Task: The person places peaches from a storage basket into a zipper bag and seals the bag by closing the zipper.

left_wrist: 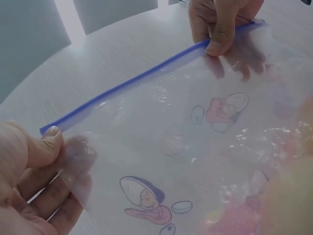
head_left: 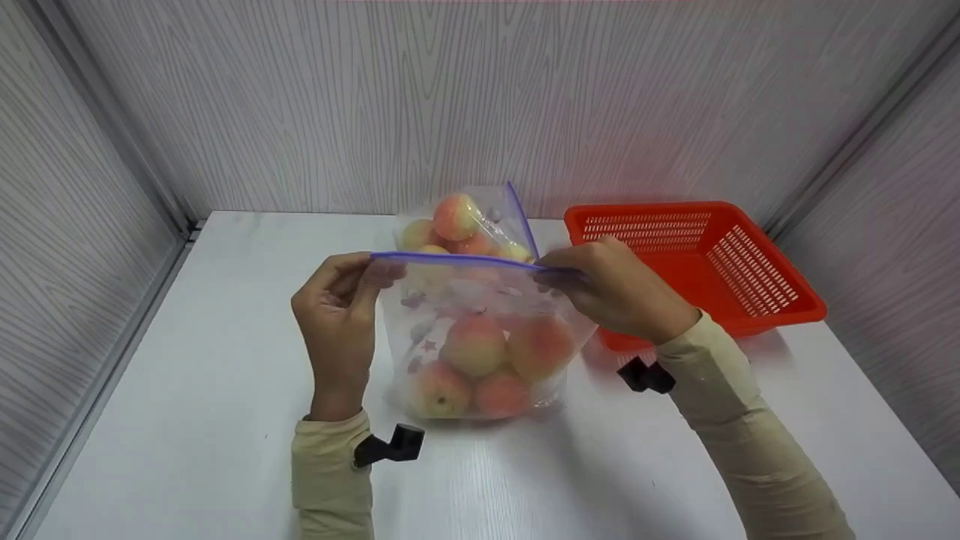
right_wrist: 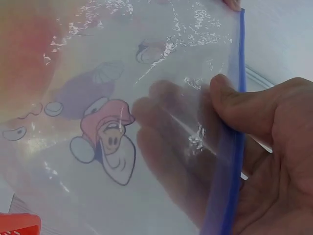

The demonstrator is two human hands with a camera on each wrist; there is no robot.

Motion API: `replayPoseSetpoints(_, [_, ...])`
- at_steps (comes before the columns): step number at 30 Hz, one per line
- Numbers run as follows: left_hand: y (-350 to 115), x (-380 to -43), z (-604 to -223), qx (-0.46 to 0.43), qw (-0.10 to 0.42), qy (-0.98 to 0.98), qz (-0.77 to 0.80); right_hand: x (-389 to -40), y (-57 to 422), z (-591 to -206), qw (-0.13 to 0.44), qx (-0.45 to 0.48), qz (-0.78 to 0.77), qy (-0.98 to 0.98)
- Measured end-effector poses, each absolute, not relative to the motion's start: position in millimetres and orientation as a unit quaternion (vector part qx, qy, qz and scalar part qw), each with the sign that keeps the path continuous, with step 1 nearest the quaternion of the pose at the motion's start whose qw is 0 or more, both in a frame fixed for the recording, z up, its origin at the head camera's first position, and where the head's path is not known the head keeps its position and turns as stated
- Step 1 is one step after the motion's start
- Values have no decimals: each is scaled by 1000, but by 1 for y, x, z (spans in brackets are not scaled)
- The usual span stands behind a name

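A clear zip bag (head_left: pixel 495 292) with a blue-purple zip strip and printed cartoon figures stands upright in the middle of the table. Several red-and-yellow peaches (head_left: pixel 474 345) lie in its lower part. My left hand (head_left: pixel 337 322) pinches the strip's left end between thumb and fingers. Further right, my right hand (head_left: pixel 615 289) pinches the same strip near its other end. In the left wrist view the left thumb (left_wrist: pixel 46 147) presses the front of the bag, fingers behind the film. The right wrist view has the right thumb (right_wrist: pixel 225 100) on the strip, with fingers showing through the plastic.
Behind it, a second zip bag (head_left: pixel 495 206) of peaches leans near the back wall. A red plastic basket (head_left: pixel 772 277) with slotted sides stands at the right, partly behind my right hand. The white table (head_left: pixel 187 375) meets grey wood-grain panels at the back and sides.
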State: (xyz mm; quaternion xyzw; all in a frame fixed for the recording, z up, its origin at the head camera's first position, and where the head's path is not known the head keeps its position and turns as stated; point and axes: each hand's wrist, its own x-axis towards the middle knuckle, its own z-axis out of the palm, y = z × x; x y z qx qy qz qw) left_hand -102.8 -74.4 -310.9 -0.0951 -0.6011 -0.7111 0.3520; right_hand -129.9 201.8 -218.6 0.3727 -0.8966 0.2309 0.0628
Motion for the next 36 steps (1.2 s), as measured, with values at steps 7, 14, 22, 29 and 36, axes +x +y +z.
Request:
replayPoseSetpoints(7, [-73,-101,-308,-74,358,-598,-713,-119,192,-210,95,350,289,-886])
replayPoseSetpoints(14, [-61,-94,-308,-16,302,-659,-689,-110,192,-202,126,290,343,-884])
replayPoseSetpoints(22, [-48,-89,-312,13,123,-796,-592,-108,169,-211,101,254,409,-871])
replayPoseSetpoints(29, [-60,-93,-305,22,115,-858,-500,-112,144,-238,58,164,615,-769])
replayPoseSetpoints(36, [-36,-90,-333,-16,47,-913,-404,-116,167,-304,-7,-9,739,-674])
